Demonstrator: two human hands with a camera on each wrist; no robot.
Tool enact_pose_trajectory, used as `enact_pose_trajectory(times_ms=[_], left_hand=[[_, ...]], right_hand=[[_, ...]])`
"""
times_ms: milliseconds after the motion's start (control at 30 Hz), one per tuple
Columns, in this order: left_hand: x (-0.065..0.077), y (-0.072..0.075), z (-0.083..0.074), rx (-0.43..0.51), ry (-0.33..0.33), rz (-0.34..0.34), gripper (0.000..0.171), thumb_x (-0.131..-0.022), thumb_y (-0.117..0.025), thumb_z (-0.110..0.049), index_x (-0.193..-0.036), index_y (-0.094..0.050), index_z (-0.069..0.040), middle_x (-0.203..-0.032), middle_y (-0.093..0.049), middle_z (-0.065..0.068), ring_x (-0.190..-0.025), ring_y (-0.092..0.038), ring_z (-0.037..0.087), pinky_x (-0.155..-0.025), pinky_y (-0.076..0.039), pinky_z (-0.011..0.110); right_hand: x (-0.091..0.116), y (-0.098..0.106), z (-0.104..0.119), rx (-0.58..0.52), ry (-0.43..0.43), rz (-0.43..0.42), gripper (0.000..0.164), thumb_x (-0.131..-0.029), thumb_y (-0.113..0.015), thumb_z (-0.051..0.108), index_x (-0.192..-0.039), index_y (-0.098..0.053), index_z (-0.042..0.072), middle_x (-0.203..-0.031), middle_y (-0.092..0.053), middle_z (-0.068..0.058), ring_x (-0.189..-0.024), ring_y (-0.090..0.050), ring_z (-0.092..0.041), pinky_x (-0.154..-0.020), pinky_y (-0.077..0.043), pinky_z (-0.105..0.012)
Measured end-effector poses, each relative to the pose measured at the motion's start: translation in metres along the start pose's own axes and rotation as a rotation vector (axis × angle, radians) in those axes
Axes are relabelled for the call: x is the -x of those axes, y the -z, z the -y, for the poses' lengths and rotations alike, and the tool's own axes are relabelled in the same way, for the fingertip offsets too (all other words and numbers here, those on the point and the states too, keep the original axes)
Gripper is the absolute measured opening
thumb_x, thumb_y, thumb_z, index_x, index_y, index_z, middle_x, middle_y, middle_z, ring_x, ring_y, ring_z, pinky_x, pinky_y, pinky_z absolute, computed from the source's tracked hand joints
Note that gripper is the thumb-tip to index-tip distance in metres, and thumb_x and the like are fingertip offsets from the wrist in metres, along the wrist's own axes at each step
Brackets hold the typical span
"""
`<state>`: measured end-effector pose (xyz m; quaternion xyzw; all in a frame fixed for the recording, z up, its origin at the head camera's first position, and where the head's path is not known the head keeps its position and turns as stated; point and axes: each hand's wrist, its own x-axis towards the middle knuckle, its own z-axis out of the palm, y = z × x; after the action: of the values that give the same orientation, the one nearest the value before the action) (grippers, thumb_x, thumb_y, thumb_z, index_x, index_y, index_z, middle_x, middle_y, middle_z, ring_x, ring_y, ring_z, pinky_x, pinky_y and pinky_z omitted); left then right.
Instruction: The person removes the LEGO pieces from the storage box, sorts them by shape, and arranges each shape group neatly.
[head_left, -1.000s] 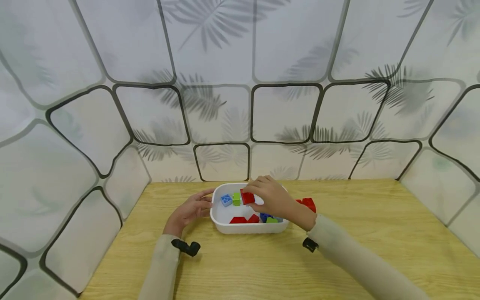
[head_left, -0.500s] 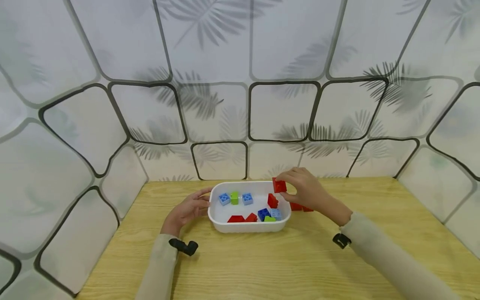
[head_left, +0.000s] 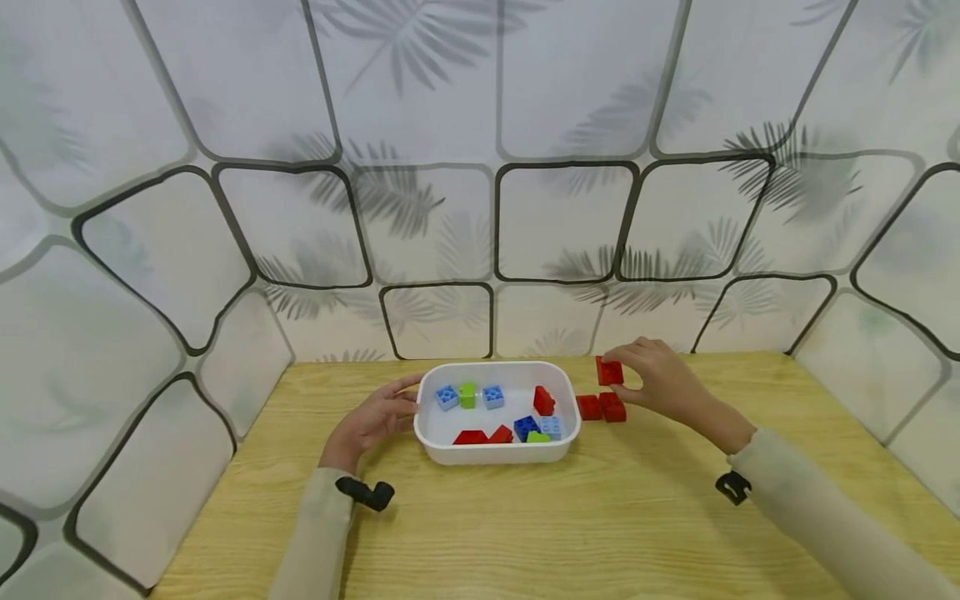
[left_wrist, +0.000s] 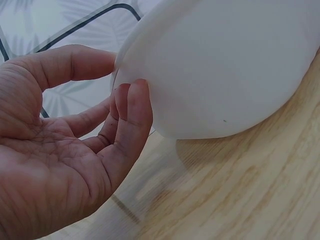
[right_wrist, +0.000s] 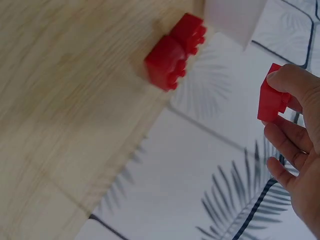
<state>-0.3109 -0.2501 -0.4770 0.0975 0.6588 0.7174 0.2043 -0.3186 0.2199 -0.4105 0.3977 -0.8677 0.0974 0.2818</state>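
Between thumb and fingers, my right hand pinches a red toy brick, raised above the table behind two other red bricks. In the right wrist view this held brick shows a smooth face, with studs toward the palm. My left hand rests against the left end of a white plastic bin. The left wrist view shows its loosely bent fingers touching the bin's outer wall. Inside the bin lie light blue bricks, green bricks, red bricks and a dark blue brick.
The bin stands on a light wooden table, near its back edge. The two red bricks sit side by side, right by the bin's right end. A pale patterned curtain rises behind the table and along both sides.
My right hand has carried the red brick from over the bin to the right, past its right end. The left hand has kept its place at the bin.
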Motion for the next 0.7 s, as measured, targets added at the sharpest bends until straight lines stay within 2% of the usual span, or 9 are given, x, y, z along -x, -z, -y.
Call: enact_pose_trajectory(times_ms=[133,267,433,700], left_hand=[[-0.001,0.001,0.001,-0.007,-0.002,0.002,0.067,-0.1,-0.052,0.001,-0.16,-0.022,0.0,-0.129,-0.062,0.004,-0.112,-0.063,0.012,-0.092,-0.056,0.03],[-0.001,0.001,0.001,0.002,0.003,0.001,0.066,-0.101,-0.051,0.002,-0.161,-0.022,0.001,-0.123,-0.064,0.001,-0.109,-0.064,0.011,-0.091,-0.057,0.029],[0.0,0.002,0.001,0.015,0.009,-0.007,0.065,-0.101,-0.051,0.002,-0.16,-0.023,0.001,-0.117,-0.066,-0.001,-0.105,-0.065,0.01,-0.089,-0.057,0.028],[0.0,0.001,0.0,0.025,0.011,-0.003,0.066,-0.101,-0.051,0.002,-0.16,-0.022,0.001,-0.118,-0.066,-0.001,-0.105,-0.066,0.01,-0.088,-0.058,0.027]], right_hand=[[0.013,-0.001,-0.012,0.022,-0.012,0.024,0.042,-0.07,-0.09,0.009,-0.108,-0.072,0.004,-0.101,-0.075,-0.008,-0.087,-0.063,-0.028,-0.078,-0.054,-0.051],[0.022,-0.003,-0.02,0.048,0.018,0.028,0.043,-0.067,-0.092,0.008,-0.106,-0.073,0.005,-0.099,-0.075,-0.009,-0.085,-0.064,-0.029,-0.075,-0.054,-0.051],[0.03,-0.004,-0.023,0.079,0.053,0.047,0.043,-0.066,-0.093,0.009,-0.104,-0.073,0.005,-0.096,-0.076,-0.007,-0.081,-0.063,-0.027,-0.072,-0.054,-0.049],[0.038,-0.006,-0.027,0.098,0.071,0.09,0.043,-0.065,-0.093,0.009,-0.103,-0.074,0.005,-0.095,-0.076,-0.007,-0.084,-0.064,-0.028,-0.074,-0.052,-0.052]])
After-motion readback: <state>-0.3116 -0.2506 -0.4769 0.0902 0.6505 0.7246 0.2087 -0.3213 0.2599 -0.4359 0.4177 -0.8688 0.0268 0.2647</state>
